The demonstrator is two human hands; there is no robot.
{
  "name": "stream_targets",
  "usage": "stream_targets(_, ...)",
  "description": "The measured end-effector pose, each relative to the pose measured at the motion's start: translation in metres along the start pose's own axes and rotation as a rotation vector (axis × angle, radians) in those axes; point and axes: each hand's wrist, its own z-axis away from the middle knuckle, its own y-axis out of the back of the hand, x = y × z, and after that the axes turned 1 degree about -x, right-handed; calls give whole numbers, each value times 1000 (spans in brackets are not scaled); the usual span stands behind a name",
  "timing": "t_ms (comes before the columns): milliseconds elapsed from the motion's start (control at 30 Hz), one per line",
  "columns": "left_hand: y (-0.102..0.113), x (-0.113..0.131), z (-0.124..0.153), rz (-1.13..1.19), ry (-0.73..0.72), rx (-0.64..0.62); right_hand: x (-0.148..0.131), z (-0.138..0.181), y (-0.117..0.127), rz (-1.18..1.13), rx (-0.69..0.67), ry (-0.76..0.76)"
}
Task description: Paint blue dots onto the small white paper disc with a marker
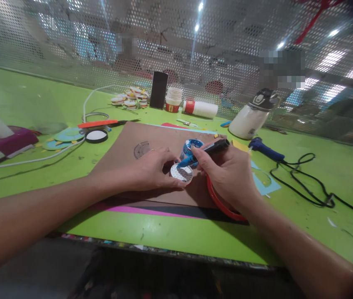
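A person works at a green table (126, 231), forearms reaching in over its worn front edge. The left hand (151, 169) pinches a small white disc (181, 174) by the rim, thumb and fingers clamped on it, above the right half of a brown board (115, 166). The right hand (230, 170) grips a marker (216, 146), fingers wrapped round the black barrel, its blue end at the disc's face; from where I stand I cannot tell whether it touches.

Room is tightest around the right hand: a blue roll (184, 150) stands just behind the disc, and a red ring (218, 203) curves beneath the wrist, overlapping the board's near right corner. Black and pink sheets show below the board's near edge, with a bare green strip between them and the table's lip. Open tabletop separates the right forearm from the blue glue gun (266, 150) and its looping cord (321, 182). A white flask (249, 120) stands farther back, near the perforated screen (191, 62).
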Motion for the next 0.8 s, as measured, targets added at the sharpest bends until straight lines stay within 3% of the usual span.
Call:
stream_targets(300, -1, 3, 0, 3, 3, 2, 1, 2, -3, 1, 83, -18)
stream_targets(500, -1, 3, 1, -33, 41, 22, 0, -2, 4, 53, 258, 53)
stream_targets(800, 1, 8, 2, 17, 33, 23, -1, -2, 6, 150, 220, 41)
